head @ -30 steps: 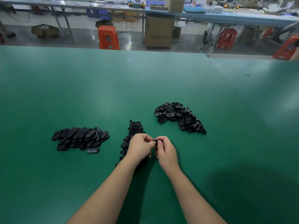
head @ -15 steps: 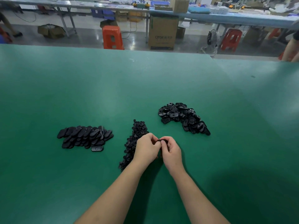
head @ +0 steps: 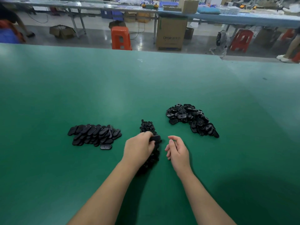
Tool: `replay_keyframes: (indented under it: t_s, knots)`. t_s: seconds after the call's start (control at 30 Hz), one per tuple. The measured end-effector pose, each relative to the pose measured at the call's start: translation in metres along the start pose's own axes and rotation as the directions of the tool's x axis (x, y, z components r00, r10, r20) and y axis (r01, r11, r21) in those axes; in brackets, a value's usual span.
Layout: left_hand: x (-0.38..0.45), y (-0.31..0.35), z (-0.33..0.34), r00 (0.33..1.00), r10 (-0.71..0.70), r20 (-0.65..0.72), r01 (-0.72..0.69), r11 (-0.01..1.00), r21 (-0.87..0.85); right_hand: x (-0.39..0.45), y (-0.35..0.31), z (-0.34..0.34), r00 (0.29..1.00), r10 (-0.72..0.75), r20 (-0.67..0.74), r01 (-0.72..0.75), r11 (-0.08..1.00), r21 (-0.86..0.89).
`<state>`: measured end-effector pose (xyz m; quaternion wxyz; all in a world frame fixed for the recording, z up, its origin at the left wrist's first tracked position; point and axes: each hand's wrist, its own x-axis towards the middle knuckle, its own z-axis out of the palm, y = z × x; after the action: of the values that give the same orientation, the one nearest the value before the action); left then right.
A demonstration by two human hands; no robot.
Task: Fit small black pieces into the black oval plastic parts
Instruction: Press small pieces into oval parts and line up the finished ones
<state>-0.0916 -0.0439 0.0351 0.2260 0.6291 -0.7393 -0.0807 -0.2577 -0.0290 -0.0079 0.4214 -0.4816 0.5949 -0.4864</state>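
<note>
The left hand [head: 139, 147] pinches a black oval plastic part [head: 155, 138] at its fingertips, held just above the narrow heap of small black pieces [head: 148, 127] that runs beneath and beyond the knuckles. Just right of the held part, apart from it, the right hand [head: 177, 150] hangs with fingers loosely curled, holding nothing. Farther left of the grip lies a pile of face-down ovals [head: 94, 134]; farther right and beyond, a looser pile of oval parts [head: 191, 120], all on the green table [head: 113, 88].
</note>
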Motion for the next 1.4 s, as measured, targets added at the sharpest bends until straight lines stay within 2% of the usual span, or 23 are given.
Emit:
replay_keyframes:
  t_s: [0.23, 0.4, 0.53, 0.63, 0.8, 1.0, 1.4]
  knots:
    - [-0.022, -0.084, -0.038, 0.969, -0.188, -0.161, 0.208, 0.970, 0.123, -0.002, -0.002, 0.001, 1.000, -0.014, 0.019, 0.016, 0.993, -0.120]
    - [-0.037, -0.116, -0.049, 0.937, -0.294, -0.188, 0.321, 0.938, 0.130, -0.003, -0.002, 0.001, 1.000, -0.025, 0.018, 0.028, 0.991, -0.134]
    - [-0.039, -0.114, -0.049, 0.939, -0.274, -0.207, 0.297, 0.950, 0.092, -0.003, -0.003, 0.002, 1.000, -0.019, 0.010, 0.020, 0.990, -0.143]
    - [-0.038, -0.099, -0.043, 0.954, -0.217, -0.206, 0.228, 0.973, 0.032, -0.003, -0.004, 0.002, 1.000, -0.019, 0.013, 0.021, 0.987, -0.158]
    - [-0.035, -0.069, -0.021, 0.984, -0.158, -0.077, 0.154, 0.987, -0.050, -0.004, -0.004, 0.003, 1.000, -0.023, 0.019, 0.025, 0.985, -0.169]
    - [-0.025, -0.056, -0.002, 0.978, -0.206, 0.026, 0.206, 0.978, 0.016, -0.004, -0.004, 0.003, 1.000, -0.013, 0.021, 0.016, 0.986, -0.166]
    - [-0.021, -0.058, 0.002, 0.965, -0.261, 0.018, 0.262, 0.963, -0.061, -0.004, -0.004, 0.003, 1.000, -0.021, 0.017, 0.024, 0.985, -0.170]
